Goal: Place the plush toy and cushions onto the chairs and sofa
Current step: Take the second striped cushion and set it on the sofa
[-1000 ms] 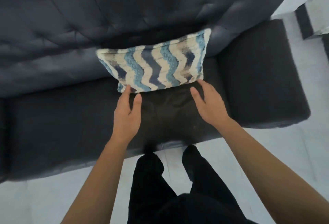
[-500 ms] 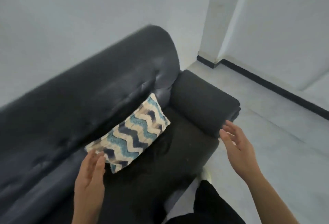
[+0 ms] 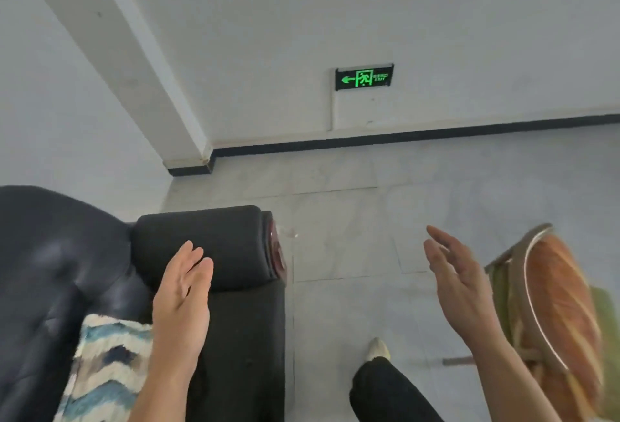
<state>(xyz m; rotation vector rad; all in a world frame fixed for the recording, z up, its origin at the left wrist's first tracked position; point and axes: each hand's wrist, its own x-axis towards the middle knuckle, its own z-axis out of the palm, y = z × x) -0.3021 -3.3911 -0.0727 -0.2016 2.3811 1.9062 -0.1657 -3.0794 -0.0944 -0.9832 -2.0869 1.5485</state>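
Two empty hands, one cushion down.
The left hand (image 3: 181,301) and right hand (image 3: 461,290) have let go, fingers spread. The cushion (image 3: 104,368) rests on the sofa (image 3: 57,270) at 8 o'clock; the chair (image 3: 557,314) at 4 o'clock likely comes next.

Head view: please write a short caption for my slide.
Both hands, left and right, empty; cushion on sofa.

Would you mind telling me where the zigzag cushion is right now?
In the head view, the zigzag cushion sits lower left on the dark sofa, against its backrest, partly behind the left hand.
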